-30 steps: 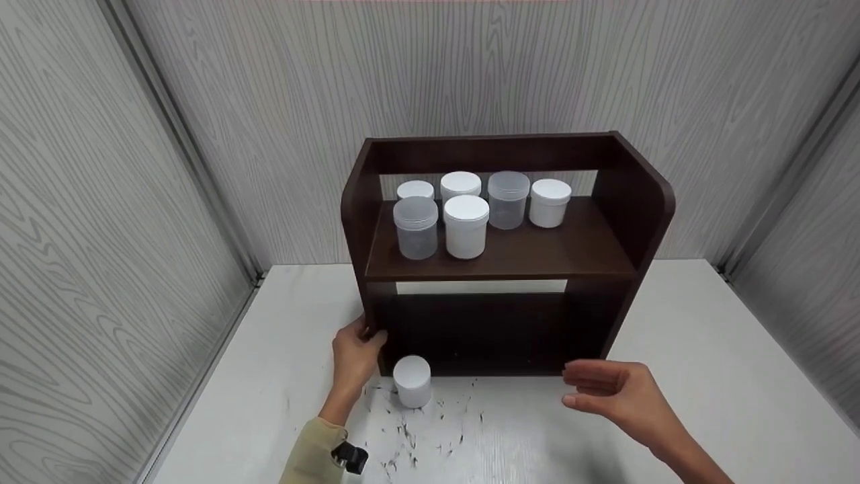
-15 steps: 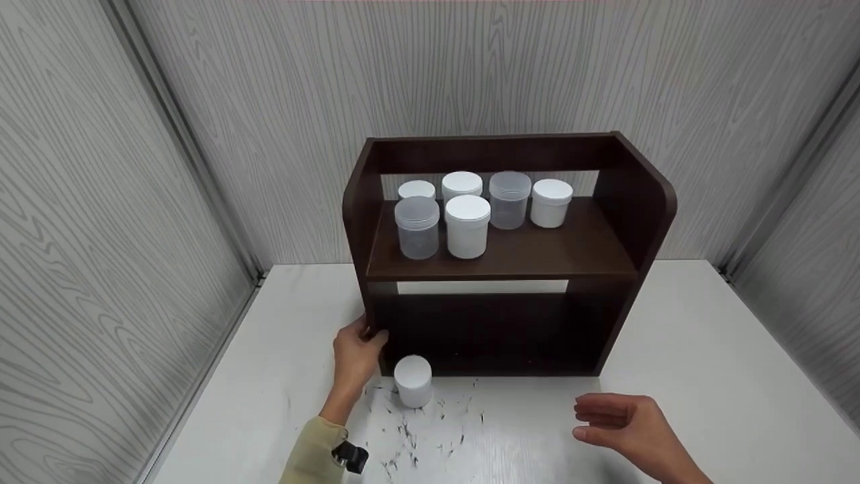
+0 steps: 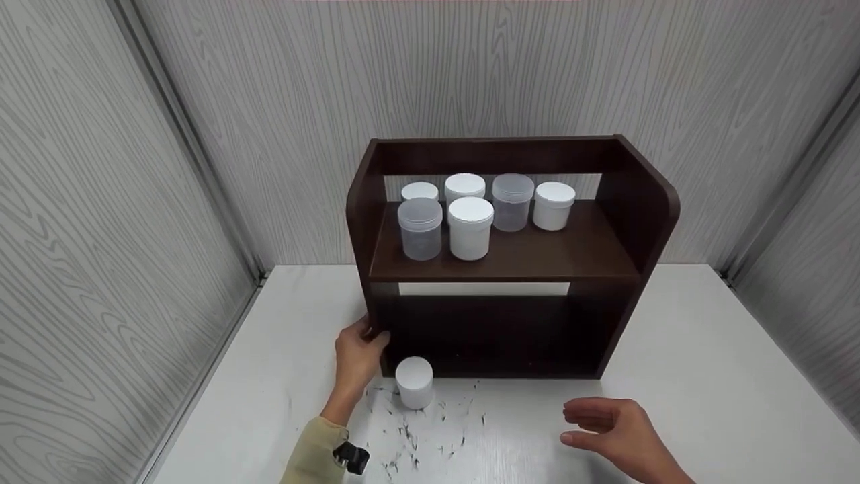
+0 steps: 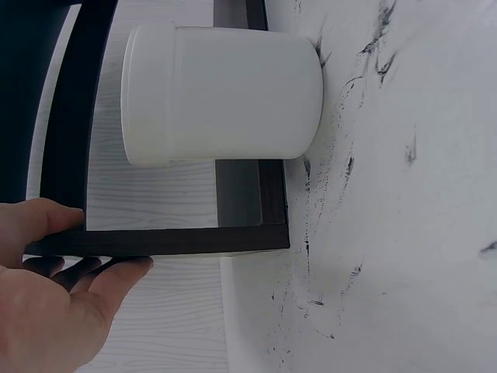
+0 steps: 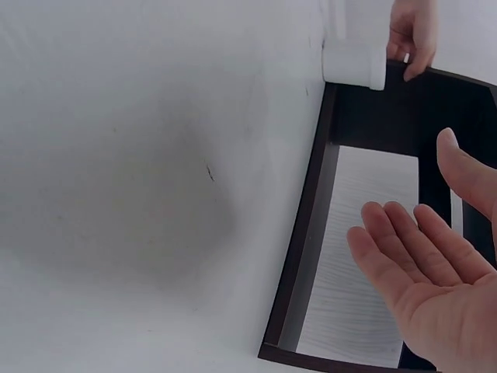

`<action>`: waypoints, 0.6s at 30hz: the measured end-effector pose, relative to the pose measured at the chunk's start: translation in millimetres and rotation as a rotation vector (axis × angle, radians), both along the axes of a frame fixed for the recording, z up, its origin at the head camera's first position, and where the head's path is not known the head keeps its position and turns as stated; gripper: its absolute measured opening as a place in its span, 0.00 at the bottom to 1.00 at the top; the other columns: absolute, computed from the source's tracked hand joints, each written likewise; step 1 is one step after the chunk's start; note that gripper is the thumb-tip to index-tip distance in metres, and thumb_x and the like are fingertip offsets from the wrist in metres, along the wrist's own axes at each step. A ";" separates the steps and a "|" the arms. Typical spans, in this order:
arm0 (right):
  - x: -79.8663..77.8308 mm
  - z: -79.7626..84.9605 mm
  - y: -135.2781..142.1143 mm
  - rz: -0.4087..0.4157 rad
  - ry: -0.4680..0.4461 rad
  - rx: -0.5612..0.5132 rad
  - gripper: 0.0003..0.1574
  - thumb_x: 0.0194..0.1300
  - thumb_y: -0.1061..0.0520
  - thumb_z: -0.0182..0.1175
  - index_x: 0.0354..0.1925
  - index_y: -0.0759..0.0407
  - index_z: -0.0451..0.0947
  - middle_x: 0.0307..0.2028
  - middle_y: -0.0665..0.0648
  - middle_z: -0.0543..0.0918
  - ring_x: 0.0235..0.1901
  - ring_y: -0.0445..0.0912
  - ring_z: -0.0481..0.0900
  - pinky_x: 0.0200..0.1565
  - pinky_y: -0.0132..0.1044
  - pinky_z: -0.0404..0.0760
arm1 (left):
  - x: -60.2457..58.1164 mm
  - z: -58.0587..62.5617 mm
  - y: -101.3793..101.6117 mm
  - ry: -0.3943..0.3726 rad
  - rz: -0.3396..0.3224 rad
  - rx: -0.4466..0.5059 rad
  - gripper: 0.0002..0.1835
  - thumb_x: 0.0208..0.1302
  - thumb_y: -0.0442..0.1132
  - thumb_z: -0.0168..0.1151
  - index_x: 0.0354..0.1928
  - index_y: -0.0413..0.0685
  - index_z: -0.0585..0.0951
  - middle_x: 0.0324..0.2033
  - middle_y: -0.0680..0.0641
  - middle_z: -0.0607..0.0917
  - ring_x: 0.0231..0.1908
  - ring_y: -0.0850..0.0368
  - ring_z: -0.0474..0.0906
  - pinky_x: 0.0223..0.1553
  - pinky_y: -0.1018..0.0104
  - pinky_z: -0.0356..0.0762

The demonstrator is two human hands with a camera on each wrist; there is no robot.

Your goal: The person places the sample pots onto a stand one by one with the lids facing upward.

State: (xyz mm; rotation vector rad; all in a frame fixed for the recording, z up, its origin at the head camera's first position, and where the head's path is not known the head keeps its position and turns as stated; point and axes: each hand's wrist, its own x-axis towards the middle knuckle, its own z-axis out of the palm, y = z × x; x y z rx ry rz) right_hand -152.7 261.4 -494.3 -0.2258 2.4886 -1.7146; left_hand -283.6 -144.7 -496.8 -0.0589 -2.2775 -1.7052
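Note:
My left hand (image 3: pixel 357 356) grips the left side panel of a dark brown two-tier shelf (image 3: pixel 504 272). In the left wrist view the thumb lies on the inner face of that panel and the fingers on the outer face. Just right of this hand, a white lidded jar (image 3: pixel 414 384) stands upright on the table before the shelf's lower left corner. My right hand (image 5: pixel 435 280) hovers in front of the shelf's lower right, fingers extended, thumb apart, holding nothing.
On the upper tier stand several jars: a white jar (image 3: pixel 469 228) and a translucent jar (image 3: pixel 421 230) in front, others behind, including a short white jar (image 3: pixel 553 206) at right. Dark scuffs mark the white table (image 3: pixel 510 430). Grey wood-grain walls (image 3: pixel 470 67) enclose it.
My right hand has come away from the shelf's lower right corner toward me, then shifted slightly left. The left hand, the shelf and the jars stay in place.

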 end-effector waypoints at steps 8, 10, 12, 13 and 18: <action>-16.8 -11.4 -17.1 0.050 0.109 0.057 0.29 0.57 0.55 0.82 0.53 0.69 0.86 0.49 0.66 0.89 0.49 0.54 0.89 0.51 0.38 0.87 | 0.9 2.1 -0.3 -0.028 0.017 -0.038 0.28 0.71 0.33 0.64 0.70 0.28 0.74 0.61 0.31 0.82 0.58 0.39 0.83 0.55 0.52 0.84; -22.2 -14.3 -22.2 0.067 0.110 0.050 0.29 0.57 0.55 0.81 0.53 0.69 0.86 0.48 0.66 0.89 0.49 0.55 0.89 0.51 0.38 0.87 | 0.7 2.2 -0.3 -0.020 0.018 -0.038 0.28 0.70 0.32 0.64 0.69 0.28 0.75 0.61 0.31 0.82 0.58 0.39 0.83 0.55 0.52 0.84; -27.1 -17.0 -27.0 0.084 0.109 0.031 0.29 0.57 0.56 0.81 0.53 0.70 0.86 0.48 0.66 0.89 0.49 0.57 0.89 0.51 0.39 0.87 | 0.8 1.7 -0.3 -0.013 0.019 -0.039 0.27 0.70 0.32 0.64 0.69 0.28 0.75 0.60 0.31 0.83 0.58 0.39 0.83 0.55 0.51 0.84; -29.5 -18.3 -29.5 0.092 0.107 0.017 0.29 0.57 0.57 0.81 0.53 0.71 0.85 0.48 0.67 0.89 0.49 0.58 0.89 0.51 0.39 0.87 | 0.9 1.6 -0.3 -0.011 0.019 -0.039 0.27 0.70 0.32 0.64 0.68 0.28 0.76 0.60 0.31 0.83 0.58 0.39 0.83 0.55 0.51 0.84; -39.9 -22.5 -41.3 0.102 0.082 -0.039 0.30 0.57 0.59 0.81 0.53 0.73 0.85 0.48 0.69 0.89 0.50 0.62 0.88 0.51 0.40 0.87 | 1.1 2.0 0.0 -0.012 0.018 -0.032 0.26 0.70 0.31 0.65 0.68 0.28 0.76 0.60 0.31 0.83 0.57 0.38 0.83 0.54 0.51 0.85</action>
